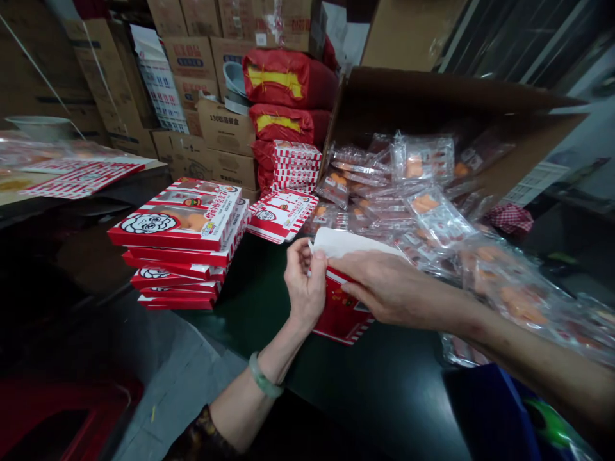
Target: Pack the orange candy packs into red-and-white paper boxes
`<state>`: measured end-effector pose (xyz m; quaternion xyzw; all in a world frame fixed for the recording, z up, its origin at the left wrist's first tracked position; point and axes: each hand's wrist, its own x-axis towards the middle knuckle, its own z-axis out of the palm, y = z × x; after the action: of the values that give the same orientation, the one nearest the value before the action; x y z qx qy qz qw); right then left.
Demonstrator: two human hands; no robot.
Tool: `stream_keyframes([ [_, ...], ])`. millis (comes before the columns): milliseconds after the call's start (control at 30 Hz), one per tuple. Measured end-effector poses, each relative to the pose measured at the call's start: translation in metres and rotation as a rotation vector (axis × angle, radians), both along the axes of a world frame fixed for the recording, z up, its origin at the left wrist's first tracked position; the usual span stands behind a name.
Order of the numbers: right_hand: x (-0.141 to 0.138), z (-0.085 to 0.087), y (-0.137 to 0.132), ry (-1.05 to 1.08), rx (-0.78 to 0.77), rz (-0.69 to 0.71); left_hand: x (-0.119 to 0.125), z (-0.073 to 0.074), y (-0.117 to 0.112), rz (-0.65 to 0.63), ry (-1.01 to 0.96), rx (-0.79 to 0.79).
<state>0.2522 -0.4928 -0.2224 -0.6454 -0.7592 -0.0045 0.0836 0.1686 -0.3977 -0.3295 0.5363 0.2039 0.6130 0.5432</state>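
Observation:
Over the dark green table I hold a red cardboard box (342, 314) with striped edges, its white flap (355, 242) standing up at the top. My left hand (306, 285) is closed on the box's upper left corner, thumb against the fingers. Across the upper edge lies my right hand (379, 278), gripping there with its thumb down over the front; its fingertips are partly hidden near the left hand. To the left rises a stack of red and white boxes (180, 221), with orange contents showing through the top one's window.
A large open carton (456, 96) at the right spills clear plastic packs (435, 208) onto the table. Behind the stack lies a flat striped box (283, 216), near small striped boxes (296, 160). Red bundles (291, 80) and brown cartons (225, 131) stand behind. A blue object (494, 403) sits at lower right.

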Motion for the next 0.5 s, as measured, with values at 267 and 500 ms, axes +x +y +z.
stream_keyframes([
  [267, 0.011, 0.017, 0.019, 0.155, -0.199, 0.091, 0.002, -0.011, 0.003, 0.098, -0.059, 0.063],
  [500, 0.002, -0.004, 0.019, 0.227, -0.105, -0.004, -0.004, -0.012, 0.010, 0.057, 0.111, 0.308],
])
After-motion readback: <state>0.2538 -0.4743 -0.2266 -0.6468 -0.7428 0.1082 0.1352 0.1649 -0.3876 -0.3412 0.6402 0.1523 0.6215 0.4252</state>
